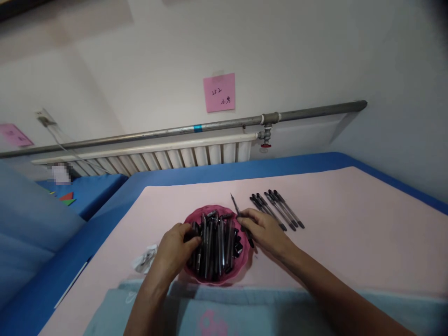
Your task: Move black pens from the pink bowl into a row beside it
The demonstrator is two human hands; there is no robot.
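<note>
In the head view, a pink scalloped basket (241, 268) is filled with clear pen barrels (213, 247) and small black pen parts (238, 242). My left hand (177, 247) reaches in over its left side. The thumb and fingers are closed at a dark piece there, which I cannot make out. Beside the basket's right rim, my right hand (261, 228) pinches a slim dark pen (235, 203). Its thin point is aimed up and away from me, and its black lower end hangs over the rim. Several capped black pens (280, 205) lie side by side just beyond that hand.
Pink sheeting (350, 233) covers the blue-edged table (297, 163). A crumpled white wrapper (145, 260) lies left of the basket. Light blue cloth (245, 312) runs along the near edge. Behind the table are a white radiator (189, 156) and a metal pipe (147, 135).
</note>
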